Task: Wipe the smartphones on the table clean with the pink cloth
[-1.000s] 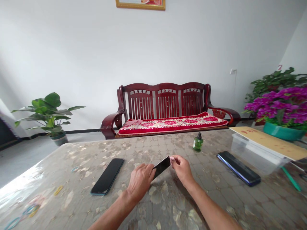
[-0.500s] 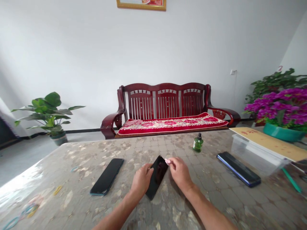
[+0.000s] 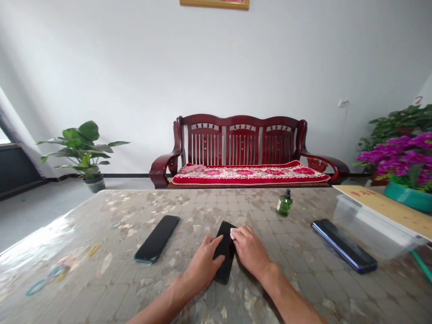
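A black smartphone point(image 3: 222, 263) lies on the table between my hands, tilted slightly. My left hand point(image 3: 204, 258) holds its left side, thumb and index finger resting on the screen and the other fingers hidden. Pinched in the fingers of my right hand point(image 3: 251, 249) is a small pale pink wipe point(image 3: 233, 233), pressed on the phone's upper right part. To the left lies another black phone point(image 3: 158, 238) with a blue edge. On the right a thicker dark phone with a blue side point(image 3: 344, 245) rests on the table. A small green bottle with a black cap point(image 3: 284, 204) stands beyond my right hand.
Patterned clear covering lies over the table point(image 3: 111, 297). Hair ties point(image 3: 56, 274) are scattered at left. A clear plastic box point(image 3: 367, 227) under a tan board point(image 3: 378, 204) and purple flowers in a teal pot point(image 3: 408, 195) stand at right. A wooden bench point(image 3: 243, 135) is behind.
My right hand has brought the wipe from the phone's upper right corner onto its right side. My left thumb and index finger have spread over the screen. The view has shifted slightly left.
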A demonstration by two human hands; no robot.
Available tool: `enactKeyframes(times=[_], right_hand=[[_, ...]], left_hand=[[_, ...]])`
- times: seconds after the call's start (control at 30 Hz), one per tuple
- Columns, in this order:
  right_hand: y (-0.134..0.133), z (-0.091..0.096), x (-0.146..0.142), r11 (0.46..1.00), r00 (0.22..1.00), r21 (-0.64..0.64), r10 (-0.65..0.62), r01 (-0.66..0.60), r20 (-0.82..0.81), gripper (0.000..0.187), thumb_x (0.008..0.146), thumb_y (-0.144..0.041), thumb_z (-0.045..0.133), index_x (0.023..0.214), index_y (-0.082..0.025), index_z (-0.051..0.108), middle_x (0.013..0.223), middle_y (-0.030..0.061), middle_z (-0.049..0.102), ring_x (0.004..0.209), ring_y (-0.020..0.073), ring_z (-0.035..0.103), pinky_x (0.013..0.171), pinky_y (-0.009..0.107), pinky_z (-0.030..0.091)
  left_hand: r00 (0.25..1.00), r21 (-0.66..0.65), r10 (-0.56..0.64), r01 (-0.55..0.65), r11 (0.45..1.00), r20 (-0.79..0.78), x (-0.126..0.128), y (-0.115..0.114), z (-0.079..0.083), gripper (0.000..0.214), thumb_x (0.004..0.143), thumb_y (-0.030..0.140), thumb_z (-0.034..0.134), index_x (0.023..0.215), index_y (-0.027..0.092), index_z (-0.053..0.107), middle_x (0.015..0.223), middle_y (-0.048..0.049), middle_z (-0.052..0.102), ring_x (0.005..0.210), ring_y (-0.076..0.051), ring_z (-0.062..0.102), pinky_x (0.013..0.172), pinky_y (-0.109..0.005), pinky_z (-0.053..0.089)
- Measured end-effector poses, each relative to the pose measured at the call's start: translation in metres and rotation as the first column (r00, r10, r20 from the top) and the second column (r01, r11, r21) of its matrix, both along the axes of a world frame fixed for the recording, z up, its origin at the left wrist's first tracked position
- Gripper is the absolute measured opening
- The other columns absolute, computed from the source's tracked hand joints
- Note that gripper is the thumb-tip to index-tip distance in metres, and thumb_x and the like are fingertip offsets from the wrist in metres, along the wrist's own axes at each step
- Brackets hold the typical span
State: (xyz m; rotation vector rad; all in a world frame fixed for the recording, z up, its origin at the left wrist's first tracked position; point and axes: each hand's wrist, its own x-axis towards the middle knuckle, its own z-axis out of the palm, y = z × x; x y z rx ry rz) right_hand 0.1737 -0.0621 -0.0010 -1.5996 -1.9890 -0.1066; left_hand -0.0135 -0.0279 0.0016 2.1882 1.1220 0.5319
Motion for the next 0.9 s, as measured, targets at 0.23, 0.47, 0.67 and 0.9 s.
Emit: enactKeyframes(times=[0.23, 0.47, 0.67, 0.9], right_hand=[[-0.001, -0.001, 0.000, 0.999, 1.000, -0.048, 0.017, -0.016, 0.007, 0.025, 0.092, -0.009, 0.048, 0.100, -0.023, 0.067, 0.097, 0.0034, 0.066, 0.097, 0.0185, 0.059, 0.087, 0.030, 0.048], [-0.003, -0.001, -0.005, 1.000, 0.999, -0.016, 0.024, -0.024, 0.023, 0.027, 0.091, -0.005, 0.046, 0.101, -0.022, 0.066, 0.096, 0.0039, 0.065, 0.096, 0.0180, 0.058, 0.087, 0.030, 0.049], [-0.004, -0.003, -0.005, 0.999, 0.999, -0.015, 0.042, -0.042, 0.004, 0.033, 0.088, -0.002, 0.046, 0.106, -0.022, 0.065, 0.098, 0.0033, 0.065, 0.096, 0.0182, 0.058, 0.086, 0.030, 0.049], [-0.005, -0.002, -0.004, 0.997, 0.997, -0.035, 0.066, -0.067, -0.031, 0.035, 0.088, -0.002, 0.044, 0.106, -0.024, 0.065, 0.099, 0.0034, 0.064, 0.096, 0.0190, 0.058, 0.087, 0.032, 0.050]], left_hand=[[0.972, -0.110, -0.228, 0.220, 0.969, -0.060, -0.018, -0.010, 0.014, 0.094, 0.058, 0.021, 0.071, 0.147, 0.020, 0.039, 0.152, -0.0136, 0.031, 0.141, -0.036, 0.026, 0.117, -0.046, 0.023], [0.942, -0.157, -0.183, 0.143, 0.977, -0.280, -0.015, -0.023, 0.028, 0.097, 0.063, 0.020, 0.074, 0.151, 0.015, 0.033, 0.158, -0.0179, 0.022, 0.145, -0.037, 0.018, 0.118, -0.044, 0.020], [0.900, -0.105, -0.148, 0.114, 0.988, -0.411, -0.008, -0.041, 0.031, 0.091, 0.072, 0.025, 0.073, 0.152, 0.015, 0.030, 0.158, -0.0200, 0.021, 0.145, -0.038, 0.018, 0.117, -0.049, 0.021], [0.892, -0.051, -0.120, 0.109, 0.993, -0.436, -0.007, -0.046, 0.027, 0.088, 0.075, 0.031, 0.074, 0.151, 0.016, 0.033, 0.156, -0.0224, 0.026, 0.142, -0.041, 0.024, 0.114, -0.052, 0.025]])
